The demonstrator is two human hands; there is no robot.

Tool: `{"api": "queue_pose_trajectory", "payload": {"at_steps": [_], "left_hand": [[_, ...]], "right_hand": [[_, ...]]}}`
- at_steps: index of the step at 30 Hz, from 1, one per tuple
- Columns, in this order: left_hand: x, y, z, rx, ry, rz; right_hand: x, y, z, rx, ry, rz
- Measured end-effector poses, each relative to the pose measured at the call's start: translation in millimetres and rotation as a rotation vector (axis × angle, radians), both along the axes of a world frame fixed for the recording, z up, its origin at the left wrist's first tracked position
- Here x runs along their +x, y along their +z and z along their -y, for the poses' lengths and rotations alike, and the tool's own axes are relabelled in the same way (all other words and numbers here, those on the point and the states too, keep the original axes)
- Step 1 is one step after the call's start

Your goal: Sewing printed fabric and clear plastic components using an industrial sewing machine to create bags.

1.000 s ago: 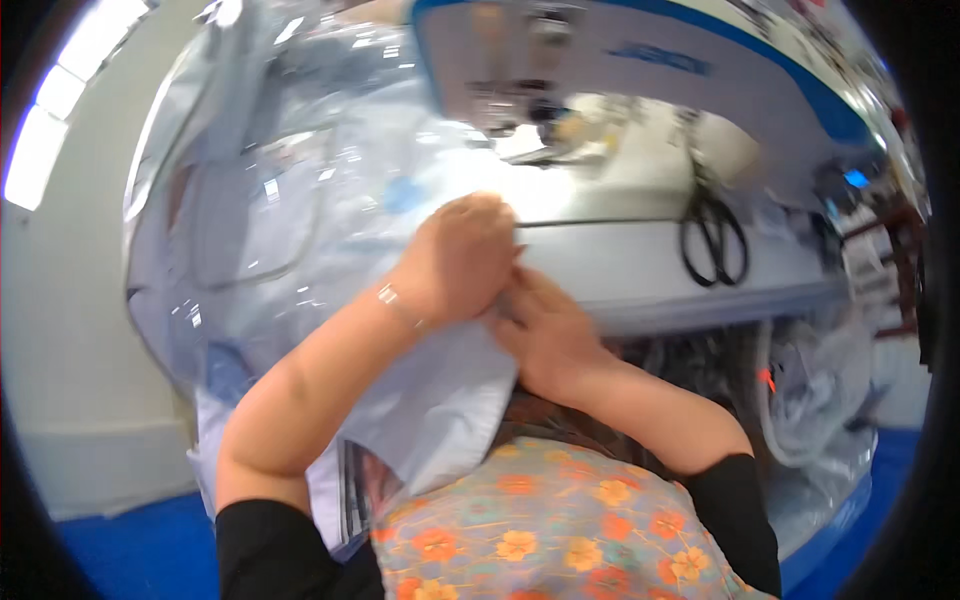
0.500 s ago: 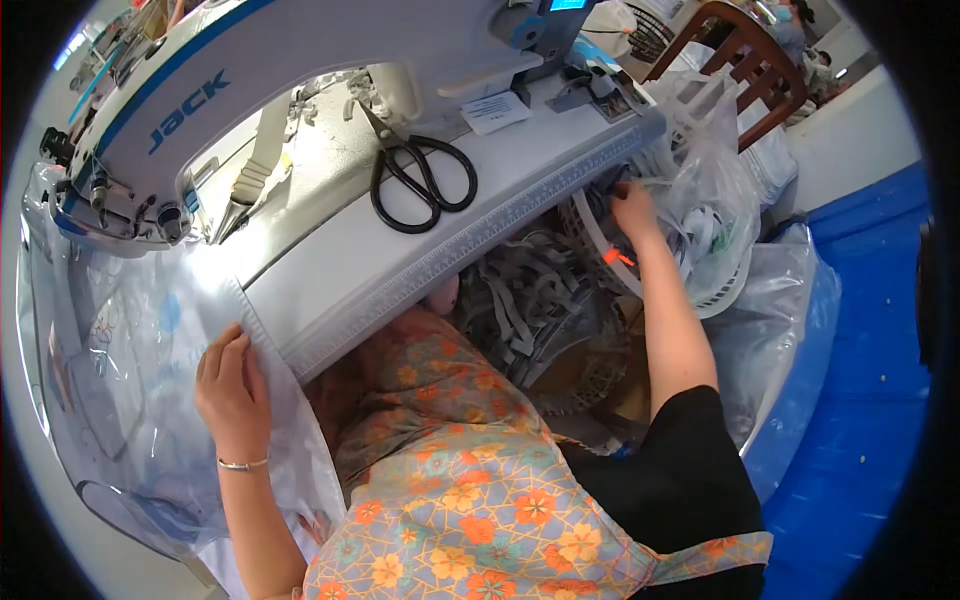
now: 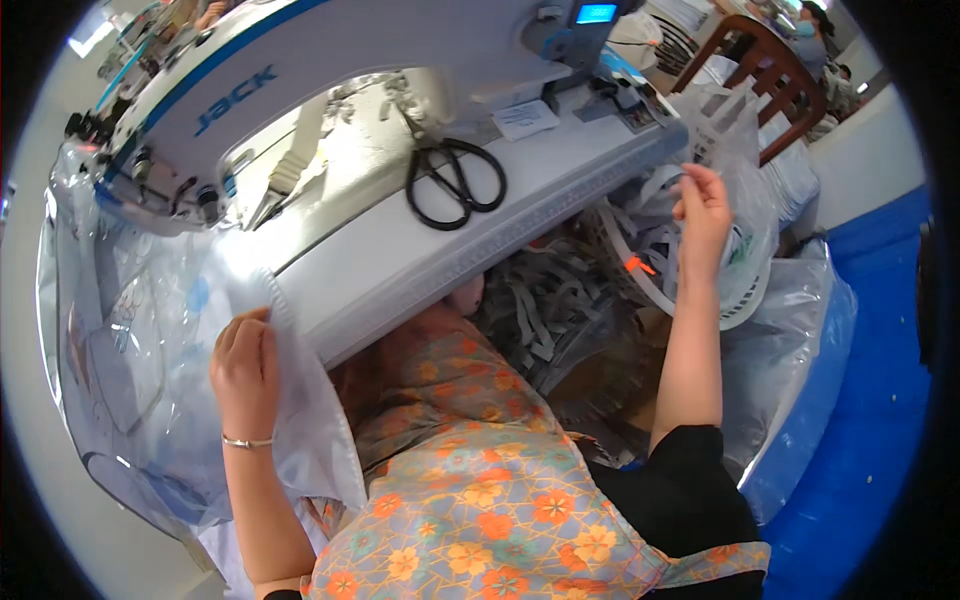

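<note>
My left hand (image 3: 245, 372) is closed, its curled fingers at the edge of a clear plastic sheet (image 3: 165, 400) beside the left end of the sewing machine bed (image 3: 400, 260). My right hand (image 3: 706, 215) is raised over a white basket (image 3: 742, 308) lined with clear plastic. Its fingertips pinch a pale fabric strip (image 3: 660, 182), which curves down toward the basket. More strips lie inside the basket. Black-handled scissors (image 3: 452, 190) rest on the bed below the white sewing machine (image 3: 330, 60). Near the needle end lies a pale folded band (image 3: 292, 165).
Below the bed's front edge sits a heap of grey strips (image 3: 540, 305). A small white card (image 3: 525, 119) lies on the bed. A wooden chair (image 3: 765, 70) stands behind the basket, and a large plastic bag (image 3: 790, 350) is at the right by a blue surface (image 3: 850, 440).
My right hand has come up out of the basket and slightly right, with a pale strip at its fingertips. My left hand's fingers have curled closer together. The whole view has shifted a little.
</note>
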State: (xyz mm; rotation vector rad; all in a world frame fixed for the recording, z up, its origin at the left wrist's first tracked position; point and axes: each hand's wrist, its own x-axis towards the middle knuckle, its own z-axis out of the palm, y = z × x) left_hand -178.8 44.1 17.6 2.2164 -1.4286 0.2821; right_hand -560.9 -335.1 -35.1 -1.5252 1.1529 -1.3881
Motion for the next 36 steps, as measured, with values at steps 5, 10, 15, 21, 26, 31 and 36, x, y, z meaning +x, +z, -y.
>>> {"api": "queue_pose_trajectory", "payload": {"at_steps": [5,10,15,21,26,31,36], "left_hand": [[15,11,-4,0.011,0.015,-0.239],[24,-5,-15,-0.114,-0.003,-0.48],[44,31,-2,-0.329,0.025,-0.822],[53,78,13,0.239,-0.026,-0.608],[55,53,-15,0.162,0.05,-0.877],[57,44,-20,-0.075,-0.05,-0.858],[51,52,-7,-0.014,-0.145,-0.615]], "right_hand": [[71,51,-14,-0.128,-0.019,0.111],[133,66,-58,-0.537,-0.049,0.199],[275,28,-154,-0.787,0.608,0.029],[361,9,-307,-0.932,1.561,-0.219],[318,21,-272,-1.036,1.507,-0.017],[291,31,-214,-0.881,1.32,-0.409],[320,33,-223,-0.943,1.152,-0.591]]}}
